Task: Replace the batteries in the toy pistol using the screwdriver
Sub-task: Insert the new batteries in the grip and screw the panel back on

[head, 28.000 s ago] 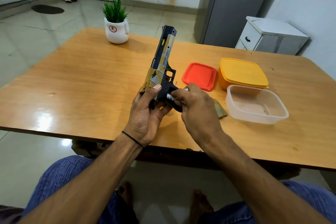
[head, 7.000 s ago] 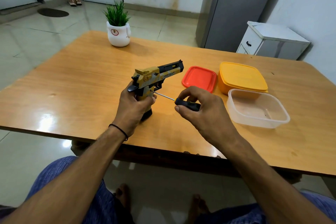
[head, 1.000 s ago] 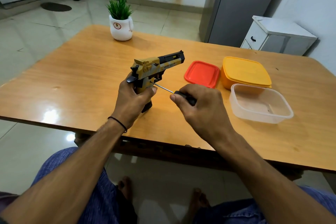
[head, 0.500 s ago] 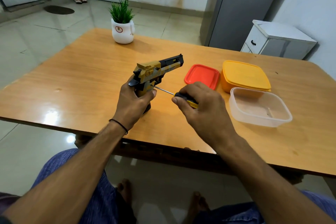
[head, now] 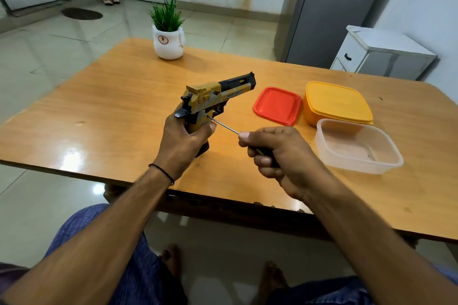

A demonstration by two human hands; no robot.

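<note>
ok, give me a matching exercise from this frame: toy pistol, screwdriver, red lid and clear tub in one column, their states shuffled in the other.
Things:
1. yellow-and-black plastic toy pistol
2. thin metal-shafted screwdriver
3. red square plastic lid
4. clear rectangular plastic tub

States:
A. lies flat on the wooden table, beside the yellow lidded box
B. gripped upright by the left hand
C. open, no lid on it
D. held in the right hand, tip at the pistol's grip

Pairs: 1-B; 2-D; 3-A; 4-C
</note>
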